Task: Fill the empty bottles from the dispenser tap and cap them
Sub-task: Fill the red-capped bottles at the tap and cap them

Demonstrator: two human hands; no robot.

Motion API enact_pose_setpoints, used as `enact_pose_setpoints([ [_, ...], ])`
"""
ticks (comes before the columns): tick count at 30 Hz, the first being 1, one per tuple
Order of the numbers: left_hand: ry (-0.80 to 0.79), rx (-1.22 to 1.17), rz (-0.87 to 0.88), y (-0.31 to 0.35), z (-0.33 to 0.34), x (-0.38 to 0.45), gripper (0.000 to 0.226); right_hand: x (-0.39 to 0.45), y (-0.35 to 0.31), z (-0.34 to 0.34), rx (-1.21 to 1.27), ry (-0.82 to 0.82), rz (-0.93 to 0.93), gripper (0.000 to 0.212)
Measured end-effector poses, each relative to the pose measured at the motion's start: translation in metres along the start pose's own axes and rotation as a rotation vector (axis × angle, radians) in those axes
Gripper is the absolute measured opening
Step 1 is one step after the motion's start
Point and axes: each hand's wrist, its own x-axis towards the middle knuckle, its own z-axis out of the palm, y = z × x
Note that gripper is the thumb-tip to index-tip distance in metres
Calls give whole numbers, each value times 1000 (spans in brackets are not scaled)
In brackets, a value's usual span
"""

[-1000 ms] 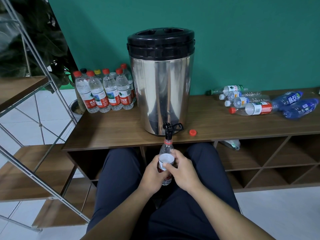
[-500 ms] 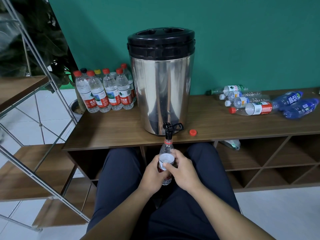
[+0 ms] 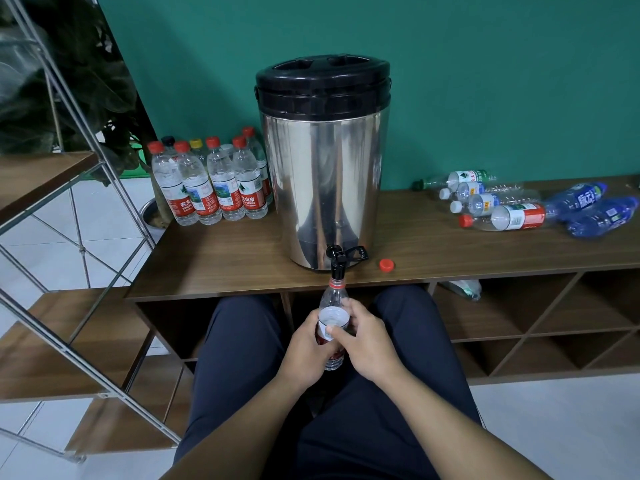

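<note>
The filling step is in hand. Both hands grip one clear bottle (image 3: 333, 315) upright, its open neck set right under the black tap (image 3: 337, 263) of the steel dispenser (image 3: 323, 174), below the counter's (image 3: 225, 258) front edge. The left hand (image 3: 304, 351) wraps the bottle's lower body; the right hand (image 3: 369, 341) curls round its label with the thumb across the front. Whether water is running, or how full the bottle is, cannot be told. Its red cap (image 3: 386, 265) lies on the counter just right of the dispenser. Next, by my judgement: shut the tap once full, lower the bottle clear, then free the right hand to fetch that cap and screw it on.
</note>
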Motion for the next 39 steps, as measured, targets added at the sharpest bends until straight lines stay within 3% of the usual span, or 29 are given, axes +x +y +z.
enact_pose_setpoints([
  [39, -6, -7, -9, -4, 0, 1, 47, -3, -5, -2, 6, 2, -1, 58],
])
